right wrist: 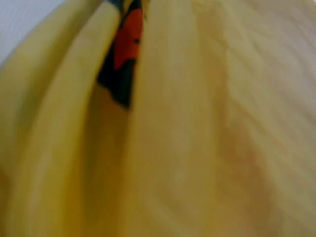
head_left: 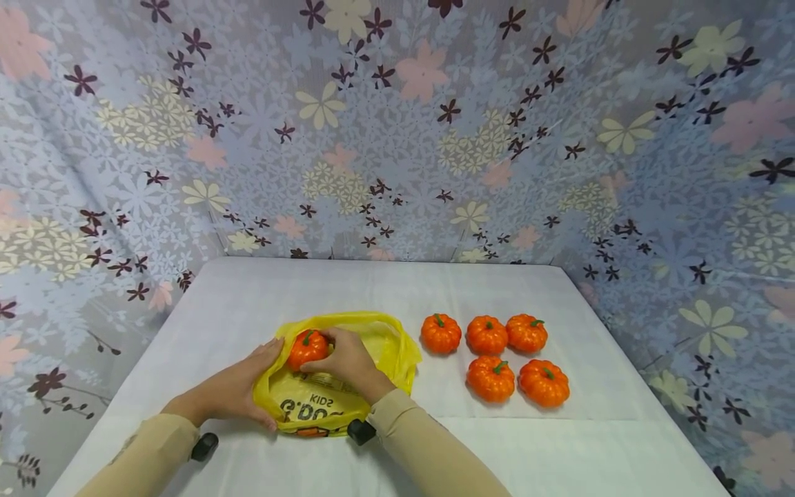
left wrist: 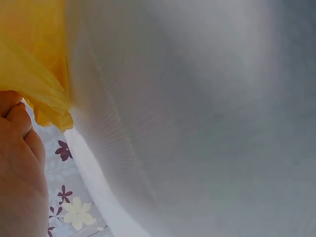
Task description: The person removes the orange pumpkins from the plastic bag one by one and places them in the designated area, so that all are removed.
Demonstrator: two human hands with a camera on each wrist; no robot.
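A yellow plastic bag (head_left: 388, 345) with dark printed letters lies with its mouth spread wide on the table. Inside its left part, my right hand (head_left: 349, 360) grips a small orange pumpkin (head_left: 307, 350) with a green stem, thumb on the near side and fingers on the far side. My left hand (head_left: 239, 386) holds the bag's left side, its fingers and thumb curved around it. In the left wrist view, the curled fingers of the left hand (left wrist: 22, 163) meet the bag (left wrist: 37, 69). Blurred yellow bag folds (right wrist: 173, 123) fill the right wrist view, hiding the right hand there.
Several more small pumpkins (head_left: 491, 378) sit in two loose rows right of the bag. All stand on a white-covered table (head_left: 298, 283). Flower-patterned fabric (head_left: 397, 138) rises behind and along both sides.
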